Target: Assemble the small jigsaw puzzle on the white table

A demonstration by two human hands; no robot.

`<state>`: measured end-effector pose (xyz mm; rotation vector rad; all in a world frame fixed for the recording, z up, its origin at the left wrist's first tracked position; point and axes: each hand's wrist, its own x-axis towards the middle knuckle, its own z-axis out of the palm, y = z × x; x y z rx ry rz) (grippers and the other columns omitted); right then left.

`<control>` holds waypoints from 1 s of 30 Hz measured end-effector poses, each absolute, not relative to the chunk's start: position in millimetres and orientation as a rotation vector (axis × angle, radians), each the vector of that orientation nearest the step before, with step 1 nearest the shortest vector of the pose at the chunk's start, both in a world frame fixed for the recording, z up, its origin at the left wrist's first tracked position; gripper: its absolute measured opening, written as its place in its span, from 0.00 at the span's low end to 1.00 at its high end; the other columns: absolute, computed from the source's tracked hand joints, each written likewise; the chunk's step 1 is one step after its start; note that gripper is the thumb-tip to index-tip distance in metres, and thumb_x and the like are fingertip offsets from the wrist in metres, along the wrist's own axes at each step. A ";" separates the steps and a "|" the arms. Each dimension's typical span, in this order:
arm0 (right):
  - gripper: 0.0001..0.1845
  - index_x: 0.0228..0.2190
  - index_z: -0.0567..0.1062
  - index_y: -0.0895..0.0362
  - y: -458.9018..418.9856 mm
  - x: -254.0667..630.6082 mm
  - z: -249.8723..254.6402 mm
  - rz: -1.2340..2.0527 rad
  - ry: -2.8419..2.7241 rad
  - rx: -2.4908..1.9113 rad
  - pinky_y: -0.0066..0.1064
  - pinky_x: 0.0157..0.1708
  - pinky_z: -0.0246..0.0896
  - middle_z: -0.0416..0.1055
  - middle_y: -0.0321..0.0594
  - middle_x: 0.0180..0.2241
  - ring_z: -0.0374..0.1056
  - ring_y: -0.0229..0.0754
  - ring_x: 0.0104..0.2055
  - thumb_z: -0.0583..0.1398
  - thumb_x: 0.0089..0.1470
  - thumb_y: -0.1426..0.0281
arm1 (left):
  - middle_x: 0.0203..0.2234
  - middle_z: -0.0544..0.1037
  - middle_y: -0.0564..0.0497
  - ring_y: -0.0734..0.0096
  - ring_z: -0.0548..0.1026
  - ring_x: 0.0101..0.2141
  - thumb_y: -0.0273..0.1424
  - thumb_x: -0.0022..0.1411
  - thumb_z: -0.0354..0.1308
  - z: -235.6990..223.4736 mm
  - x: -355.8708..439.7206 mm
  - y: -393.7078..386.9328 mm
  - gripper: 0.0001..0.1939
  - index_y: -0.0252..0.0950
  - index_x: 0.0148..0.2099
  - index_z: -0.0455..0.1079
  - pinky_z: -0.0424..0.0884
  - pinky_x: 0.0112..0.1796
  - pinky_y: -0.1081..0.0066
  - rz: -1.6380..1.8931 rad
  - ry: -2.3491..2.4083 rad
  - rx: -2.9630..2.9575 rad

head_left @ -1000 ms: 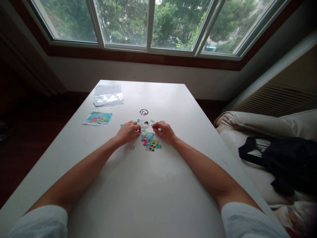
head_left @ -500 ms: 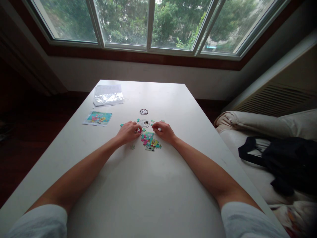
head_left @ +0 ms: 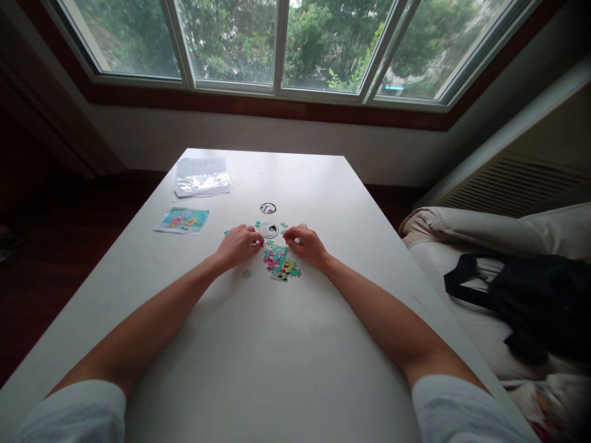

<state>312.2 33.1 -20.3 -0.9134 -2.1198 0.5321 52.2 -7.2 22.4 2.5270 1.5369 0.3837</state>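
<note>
A partly joined jigsaw puzzle (head_left: 279, 261) with cartoon figures in teal, pink and yellow lies on the white table. At its upper left, my left hand (head_left: 239, 245) is closed, with a small pink puzzle piece between thumb and fingers. My right hand (head_left: 308, 246) rests at the puzzle's upper right, its fingers curled to a pinch; a pale bit shows there, too small to name. Between the hands, just beyond the puzzle, is a round metallic disc (head_left: 268, 230) with a dark spot. A loose puzzle piece (head_left: 247, 274) lies left of the puzzle.
More loose pieces (head_left: 284, 225) are scattered around the disc. Farther back lies a round dark-rimmed piece (head_left: 268, 208). On the left are a picture card (head_left: 183, 220) and a clear plastic bag with papers (head_left: 202, 177). A sofa (head_left: 443, 237) with a dark bag (head_left: 540, 301) stands right.
My left hand's fingers have shifted very slightly around the pink puzzle piece. My right hand and the joined puzzle look the same.
</note>
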 end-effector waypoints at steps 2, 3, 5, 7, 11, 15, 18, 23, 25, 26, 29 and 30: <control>0.06 0.35 0.78 0.52 33.1 312.0 -20.3 0.530 -2.122 -0.916 0.31 0.36 0.63 0.74 0.36 0.30 0.67 0.39 0.32 0.61 0.57 0.74 | 0.38 0.80 0.48 0.60 0.72 0.40 0.35 0.67 0.55 23.1 53.3 -7.8 0.12 0.44 0.43 0.81 0.66 0.41 0.65 0.382 1.529 2.536; 0.06 0.35 0.78 0.52 33.2 312.0 -20.5 0.525 -2.123 -0.918 0.31 0.36 0.63 0.74 0.36 0.30 0.67 0.39 0.32 0.61 0.57 0.74 | 0.38 0.80 0.48 0.60 0.72 0.40 0.35 0.66 0.55 23.3 54.0 -8.2 0.12 0.44 0.43 0.80 0.66 0.41 0.65 0.382 1.526 2.539; 0.06 0.35 0.78 0.52 33.6 312.2 -21.0 0.518 -2.127 -0.920 0.31 0.36 0.63 0.74 0.36 0.30 0.67 0.39 0.31 0.61 0.57 0.74 | 0.38 0.79 0.48 0.61 0.71 0.40 0.34 0.66 0.55 23.4 55.5 -8.9 0.11 0.43 0.43 0.80 0.66 0.42 0.65 0.383 1.520 2.538; 0.06 0.35 0.78 0.53 33.6 312.5 -21.1 0.517 -2.131 -0.919 0.31 0.36 0.63 0.74 0.36 0.30 0.67 0.39 0.31 0.61 0.57 0.73 | 0.38 0.79 0.48 0.61 0.71 0.40 0.33 0.64 0.56 22.9 56.4 -9.4 0.10 0.43 0.43 0.79 0.66 0.42 0.65 0.389 1.514 2.534; 0.05 0.36 0.78 0.53 31.8 312.6 -18.5 0.481 -2.164 -0.914 0.32 0.37 0.63 0.74 0.37 0.31 0.67 0.40 0.32 0.61 0.59 0.73 | 0.38 0.78 0.48 0.60 0.71 0.41 0.31 0.59 0.59 20.9 56.4 -8.9 0.07 0.41 0.40 0.76 0.66 0.44 0.64 0.401 1.494 2.536; 0.05 0.37 0.78 0.53 29.8 312.3 -14.3 0.404 -2.315 -0.798 0.36 0.43 0.64 0.75 0.40 0.33 0.68 0.44 0.38 0.60 0.61 0.70 | 0.38 0.78 0.48 0.59 0.72 0.41 0.32 0.58 0.60 21.0 56.0 -8.2 0.06 0.40 0.39 0.74 0.66 0.44 0.64 0.429 1.463 2.548; 0.08 0.41 0.78 0.53 30.0 312.4 -13.5 0.343 -2.445 -0.719 0.41 0.48 0.63 0.76 0.43 0.39 0.67 0.48 0.44 0.62 0.61 0.64 | 0.35 0.79 0.49 0.62 0.73 0.38 0.29 0.58 0.58 25.5 55.2 -7.8 0.06 0.39 0.39 0.73 0.66 0.43 0.65 0.430 1.408 2.534; 0.11 0.43 0.78 0.52 31.3 311.8 -15.1 0.288 -2.522 -0.721 0.44 0.50 0.63 0.73 0.46 0.44 0.65 0.50 0.47 0.63 0.61 0.61 | 0.32 0.81 0.53 0.69 0.75 0.32 0.32 0.62 0.56 39.4 52.5 -9.2 0.07 0.41 0.40 0.76 0.64 0.35 0.72 0.413 1.383 2.322; 0.11 0.43 0.79 0.52 31.5 311.5 -15.4 0.288 -2.527 -0.735 0.45 0.50 0.62 0.73 0.47 0.45 0.65 0.50 0.47 0.63 0.61 0.61 | 0.32 0.82 0.54 0.70 0.76 0.32 0.35 0.62 0.57 43.9 53.6 -11.5 0.08 0.41 0.40 0.76 0.64 0.33 0.73 0.375 1.390 2.225; 0.11 0.43 0.79 0.52 31.6 311.5 -15.5 0.290 -2.527 -0.741 0.45 0.50 0.62 0.73 0.46 0.45 0.64 0.50 0.47 0.62 0.61 0.61 | 0.32 0.82 0.55 0.70 0.76 0.32 0.36 0.61 0.58 45.4 55.0 -13.0 0.08 0.42 0.40 0.76 0.64 0.32 0.74 0.337 1.382 2.193; 0.11 0.43 0.79 0.51 31.9 311.9 -16.4 0.297 -2.521 -0.758 0.45 0.51 0.62 0.72 0.46 0.45 0.64 0.50 0.48 0.62 0.62 0.61 | 0.32 0.83 0.55 0.69 0.76 0.31 0.37 0.59 0.60 47.8 61.2 -18.6 0.09 0.41 0.40 0.77 0.63 0.30 0.74 0.210 1.369 2.170; 0.11 0.43 0.79 0.51 32.1 312.1 -16.9 0.300 -2.520 -0.762 0.45 0.51 0.62 0.72 0.46 0.45 0.64 0.50 0.48 0.63 0.61 0.61 | 0.31 0.83 0.54 0.69 0.76 0.30 0.37 0.58 0.60 48.4 63.3 -20.4 0.09 0.41 0.40 0.77 0.62 0.29 0.74 0.178 1.370 2.178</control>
